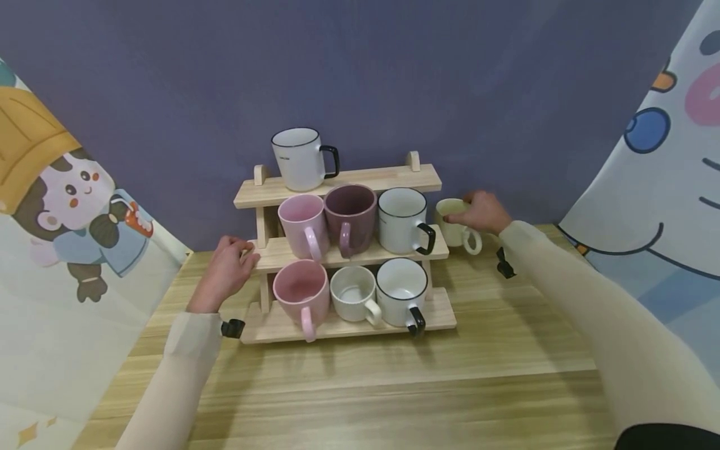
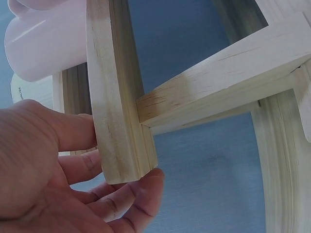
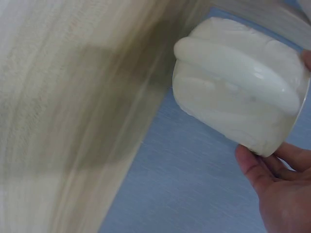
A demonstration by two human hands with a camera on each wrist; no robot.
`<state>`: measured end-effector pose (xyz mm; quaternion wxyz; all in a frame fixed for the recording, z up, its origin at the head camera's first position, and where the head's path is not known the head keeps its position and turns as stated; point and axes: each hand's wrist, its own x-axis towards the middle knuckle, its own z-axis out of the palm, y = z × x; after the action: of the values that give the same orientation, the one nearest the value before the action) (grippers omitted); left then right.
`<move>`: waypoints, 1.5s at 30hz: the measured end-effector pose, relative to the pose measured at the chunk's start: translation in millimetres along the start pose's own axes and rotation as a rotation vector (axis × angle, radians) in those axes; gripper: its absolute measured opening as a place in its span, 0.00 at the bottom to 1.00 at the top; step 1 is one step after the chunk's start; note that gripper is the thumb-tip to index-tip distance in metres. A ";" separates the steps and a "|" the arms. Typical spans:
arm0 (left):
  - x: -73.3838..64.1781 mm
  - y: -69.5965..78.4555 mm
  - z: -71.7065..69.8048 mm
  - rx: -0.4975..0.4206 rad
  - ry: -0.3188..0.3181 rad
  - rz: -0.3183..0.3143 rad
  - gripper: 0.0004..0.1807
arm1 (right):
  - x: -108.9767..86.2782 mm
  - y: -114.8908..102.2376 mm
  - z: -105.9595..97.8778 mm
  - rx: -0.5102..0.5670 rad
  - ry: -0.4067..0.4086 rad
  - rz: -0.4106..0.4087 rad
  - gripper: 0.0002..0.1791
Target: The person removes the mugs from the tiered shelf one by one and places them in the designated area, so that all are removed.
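My left hand [image 1: 227,272] grips the left end of the middle shelf of a three-tier wooden rack [image 1: 337,177]. In the left wrist view, thumb and fingers [image 2: 146,194] lie round the end of that wooden board [image 2: 114,97]. At the rack's right side, my right hand [image 1: 485,212] holds a pale yellow mug [image 1: 450,234] by its rim. The mug's ring-shaped handle [image 3: 243,73] faces the right wrist camera. Closest to it on the middle shelf is a white mug with a black rim and black handle [image 1: 400,225].
A tall white mug [image 1: 298,164] stands on the top shelf. A pink mug [image 1: 304,219] and a purple mug [image 1: 351,215] share the middle one. Below are a rose mug [image 1: 300,294], a small cream mug [image 1: 351,300] and another black-rimmed mug [image 1: 398,300]. The wooden table [image 1: 360,394] stretches out in front.
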<state>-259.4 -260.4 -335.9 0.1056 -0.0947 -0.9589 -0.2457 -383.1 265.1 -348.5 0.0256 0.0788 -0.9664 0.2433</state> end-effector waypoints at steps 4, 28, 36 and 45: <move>-0.9 -1.1 1.0 -0.011 0.013 0.019 0.19 | 0.7 4.6 7.3 0.017 -0.007 0.016 0.53; -0.7 -2.3 2.8 -0.019 0.033 0.030 0.19 | 1.8 11.5 26.4 -0.026 -0.015 -0.039 0.45; -1.9 -0.6 1.2 -0.033 0.043 0.032 0.19 | -1.2 9.3 26.8 -0.010 -0.005 -0.069 0.45; -2.7 -1.2 2.1 -0.041 0.039 0.034 0.20 | -1.0 11.0 25.9 0.015 -0.044 -0.038 0.52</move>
<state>-257.5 -260.7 -339.0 0.1266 -0.1081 -0.9496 -0.2655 -384.1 262.5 -376.5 0.0086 0.1028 -0.9632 0.2483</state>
